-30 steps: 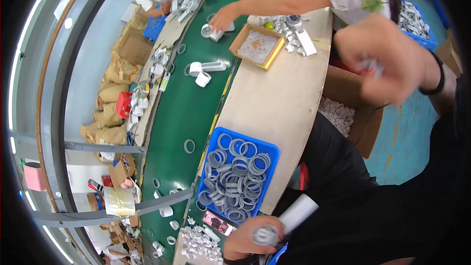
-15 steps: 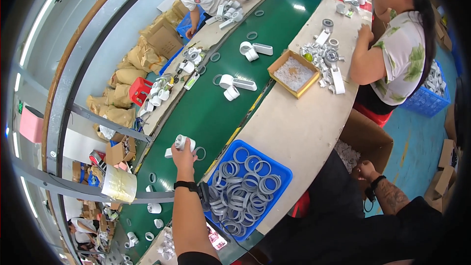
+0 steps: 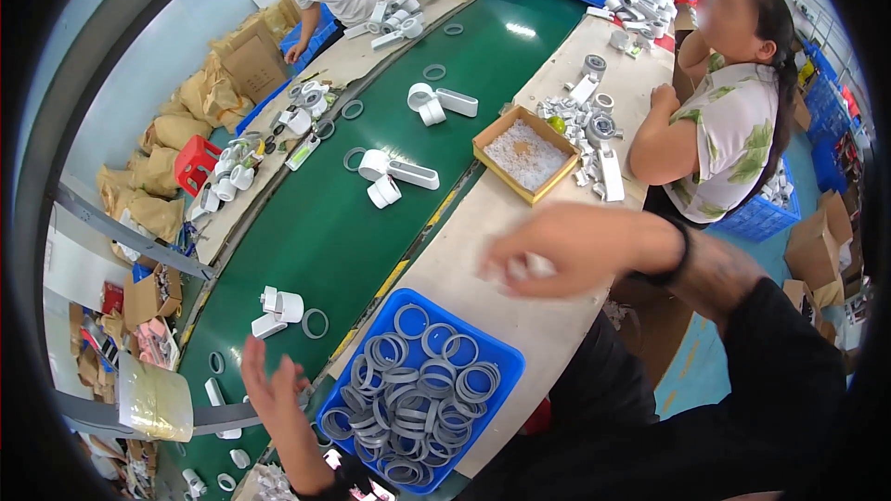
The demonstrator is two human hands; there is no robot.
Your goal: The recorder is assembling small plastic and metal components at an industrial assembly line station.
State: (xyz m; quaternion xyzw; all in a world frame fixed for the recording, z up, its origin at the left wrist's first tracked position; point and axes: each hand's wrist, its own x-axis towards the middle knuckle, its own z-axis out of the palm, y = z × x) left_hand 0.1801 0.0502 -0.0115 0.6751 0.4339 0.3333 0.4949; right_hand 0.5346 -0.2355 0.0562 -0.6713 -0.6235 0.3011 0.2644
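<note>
The small white part [image 3: 522, 266] sits pinched in the right hand [image 3: 566, 250], fingers closed around it above the beige bench. It is blurred, but looks light, stiff and smooth; a fingertip grip on its sides should do. Below and to the left, the left hand [image 3: 271, 388] hangs open and empty beside the blue bin [image 3: 492, 353] of grey rings [image 3: 408, 394].

One blue tray [image 3: 502, 353] of grey rings near; one cardboard box [image 3: 489, 136] of white granules farther; two co-workers; one red stool [image 3: 194, 163] at left.
</note>
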